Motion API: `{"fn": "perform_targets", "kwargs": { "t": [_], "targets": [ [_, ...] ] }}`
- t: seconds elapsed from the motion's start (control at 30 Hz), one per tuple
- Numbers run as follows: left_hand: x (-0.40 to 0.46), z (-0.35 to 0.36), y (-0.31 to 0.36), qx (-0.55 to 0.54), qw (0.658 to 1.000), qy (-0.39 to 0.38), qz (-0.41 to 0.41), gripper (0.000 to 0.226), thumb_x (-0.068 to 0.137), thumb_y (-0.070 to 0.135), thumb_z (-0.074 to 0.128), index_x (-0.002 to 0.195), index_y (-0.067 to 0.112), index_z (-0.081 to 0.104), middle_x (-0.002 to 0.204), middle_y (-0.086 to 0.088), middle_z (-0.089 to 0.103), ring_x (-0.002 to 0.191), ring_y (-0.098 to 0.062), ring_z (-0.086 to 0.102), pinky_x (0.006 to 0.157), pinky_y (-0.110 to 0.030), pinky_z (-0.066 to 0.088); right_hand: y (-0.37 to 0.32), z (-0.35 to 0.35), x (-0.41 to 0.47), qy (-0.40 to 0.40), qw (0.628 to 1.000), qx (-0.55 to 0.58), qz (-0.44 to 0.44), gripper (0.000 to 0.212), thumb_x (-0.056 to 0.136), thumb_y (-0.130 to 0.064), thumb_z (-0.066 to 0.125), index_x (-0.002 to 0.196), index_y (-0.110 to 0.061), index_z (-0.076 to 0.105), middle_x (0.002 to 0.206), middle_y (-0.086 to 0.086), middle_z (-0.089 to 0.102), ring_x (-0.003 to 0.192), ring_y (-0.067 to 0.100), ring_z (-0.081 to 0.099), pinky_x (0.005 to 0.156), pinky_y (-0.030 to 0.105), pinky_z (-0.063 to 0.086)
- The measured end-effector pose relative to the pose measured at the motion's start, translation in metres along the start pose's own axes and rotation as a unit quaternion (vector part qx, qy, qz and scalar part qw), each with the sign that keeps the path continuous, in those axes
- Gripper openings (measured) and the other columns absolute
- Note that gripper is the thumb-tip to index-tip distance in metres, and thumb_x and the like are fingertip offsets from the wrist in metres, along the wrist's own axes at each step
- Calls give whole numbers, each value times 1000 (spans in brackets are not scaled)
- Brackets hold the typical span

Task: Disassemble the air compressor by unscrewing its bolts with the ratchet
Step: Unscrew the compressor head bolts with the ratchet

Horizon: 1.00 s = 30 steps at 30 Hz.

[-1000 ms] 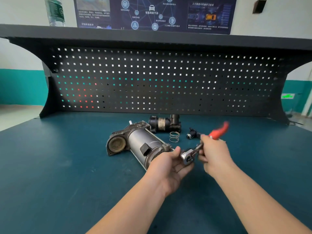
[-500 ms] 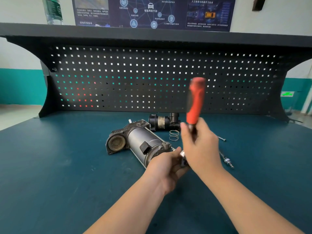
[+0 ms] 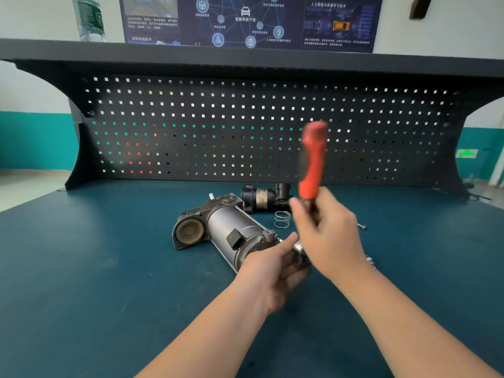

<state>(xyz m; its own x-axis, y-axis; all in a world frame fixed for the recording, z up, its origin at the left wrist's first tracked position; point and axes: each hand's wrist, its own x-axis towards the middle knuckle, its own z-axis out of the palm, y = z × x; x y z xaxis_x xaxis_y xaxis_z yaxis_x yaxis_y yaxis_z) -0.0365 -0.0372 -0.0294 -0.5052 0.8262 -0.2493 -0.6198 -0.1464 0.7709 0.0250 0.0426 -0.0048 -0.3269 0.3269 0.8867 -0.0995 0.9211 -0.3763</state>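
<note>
1. The fingers (image 3: 301,214) of the right hand (image 3: 328,236) were curled round the lower part of the ratchet (image 3: 312,162), whose red handle stood nearly upright above the fist and was blurred.
2. The left hand (image 3: 272,271) sat just left of the right one, palm turned inward, its fingers (image 3: 296,271) and thumb curled around the ratchet's metal head (image 3: 298,246); how firmly they pinched it could not be told, since the right hand covered part of it.
3. Both hands met at the near end of the air compressor (image 3: 231,230), which lay on its side on the table (image 3: 95,268), running from the back left toward the front right. Its grey cylindrical body pointed at the hands, and its dark cast end with a round opening faced left.
4. Just behind the compressor lay a black cylindrical part (image 3: 263,197) with a label.
5. A small coil spring (image 3: 281,219) stood on the table between that black part and the right hand.
6. A loose bolt (image 3: 362,226) lay on the table to the right of the right hand, and another small metal piece (image 3: 370,261) showed beside the right wrist.
7. A dark pegboard (image 3: 191,126) rose behind the table, and a blue poster (image 3: 245,20) hung on the wall above it.
</note>
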Motion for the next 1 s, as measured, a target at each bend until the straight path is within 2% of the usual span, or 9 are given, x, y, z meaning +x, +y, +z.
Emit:
{"fn": "perform_targets", "kwargs": {
  "t": [0.1,0.23,0.33,0.4,0.43,0.6,0.77,0.9,1.0],
  "targets": [
    [0,-1,0,13,1000,-9,8,25,88,-2,49,69,6,63,56,-5,63,48,-13,62,48,-21,54,-8,6,-8,-49,985,-56,-157,21,91,-26,54,75,-14,49,64,-14,36,57,14,39,52,22,36],
    [-1,0,3,-24,1000,11,-14,9,91,4,55,86,1,62,68,-12,67,60,-21,65,51,-30,58,5,8,-3,57,986,2,156,29,92,-28,58,68,-19,45,52,-7,48,48,7,46,50,21,34],
    [1,2,3,-38,999,17,-23,8,92,8,56,87,2,59,79,-16,69,71,-25,65,57,-33,58,27,7,-1,129,835,205,494,27,94,-20,54,70,-11,48,54,1,48,29,4,39,35,18,30],
    [1,3,2,-35,999,13,-24,10,92,9,56,86,2,58,78,-15,70,70,-23,65,60,-32,57,37,10,-6,157,721,314,597,26,96,-13,52,71,-8,45,56,4,43,22,3,33,27,12,21],
    [2,3,1,-33,999,12,-23,10,92,10,56,86,3,58,78,-15,70,70,-23,65,61,-32,57,38,12,-8,152,721,308,602,27,96,-13,52,70,-8,46,55,4,44,22,3,34,27,12,22],
    [1,1,1,-22,1000,11,-11,13,86,13,65,83,1,62,75,-14,69,66,-22,65,53,-29,58,16,6,2,69,971,52,223,29,92,-32,56,69,-13,51,54,-2,55,51,15,50,56,32,45],
    [0,0,0,3,1000,-1,-4,21,86,0,56,70,3,69,64,-9,66,55,-17,64,49,-24,55,-3,4,-6,-27,988,-44,-143,23,91,-26,55,73,-14,49,61,-17,31,57,6,32,53,12,27],
    [1,1,2,-19,1000,16,-20,9,91,6,56,90,-1,62,74,-14,68,66,-22,66,57,-32,58,12,6,-5,69,981,4,182,30,92,-29,56,66,-22,44,51,-9,47,47,8,45,50,17,35],
    [2,2,3,-25,999,17,-29,12,92,9,56,83,1,60,72,-14,69,72,-24,64,64,-34,56,31,7,-3,120,827,211,507,25,94,-17,52,70,-11,47,58,6,50,30,6,41,35,18,32]
  ]
}}
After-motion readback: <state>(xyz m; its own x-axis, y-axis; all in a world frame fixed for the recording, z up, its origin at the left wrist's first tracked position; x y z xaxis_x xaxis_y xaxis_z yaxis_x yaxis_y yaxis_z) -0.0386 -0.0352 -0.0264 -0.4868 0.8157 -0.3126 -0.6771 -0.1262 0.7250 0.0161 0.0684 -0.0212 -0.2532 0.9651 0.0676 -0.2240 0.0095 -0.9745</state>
